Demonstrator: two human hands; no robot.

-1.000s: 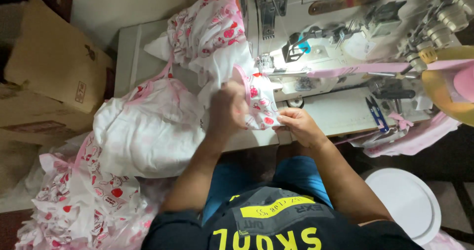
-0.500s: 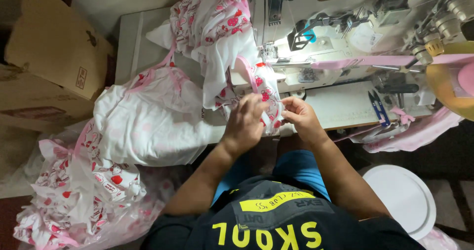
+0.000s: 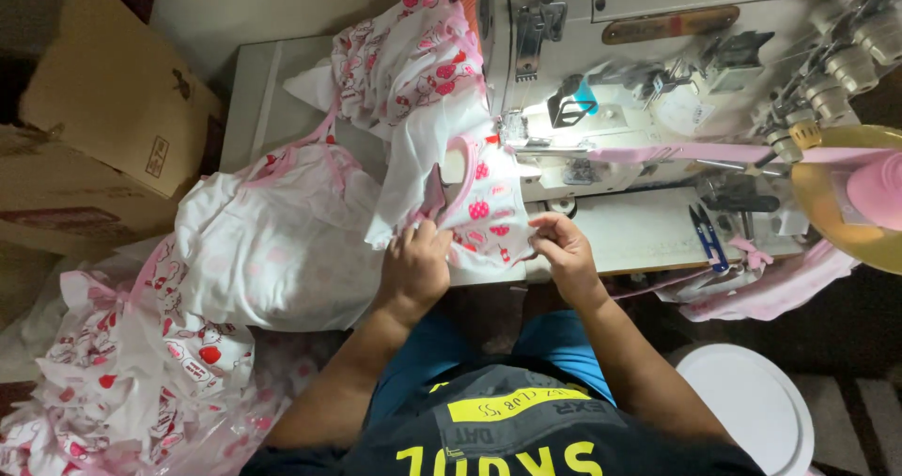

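Pink-trimmed garment [image 3: 474, 208] in both hands, sewing machine [image 3: 658, 72] just beyond.

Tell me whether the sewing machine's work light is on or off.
On. A bright white glow lights the sewing machine at its needle area, spilling onto the printed white garment that the left hand and right hand hold.

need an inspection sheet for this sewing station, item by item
surface: pale machine table, mostly covered by fabric on its left part
job's things: white printed garment piece with pink trim, lying under the lit sewing machine
clutter: heap of white and printed pieces on the left; blue thread snips; pink fabric strip at the right edge
hands: left hand and right hand both pinch the garment's lower edge
cables: nothing seen
surroundings: cardboard boxes on the left; white round lid on the floor; yellow cone holder on the right
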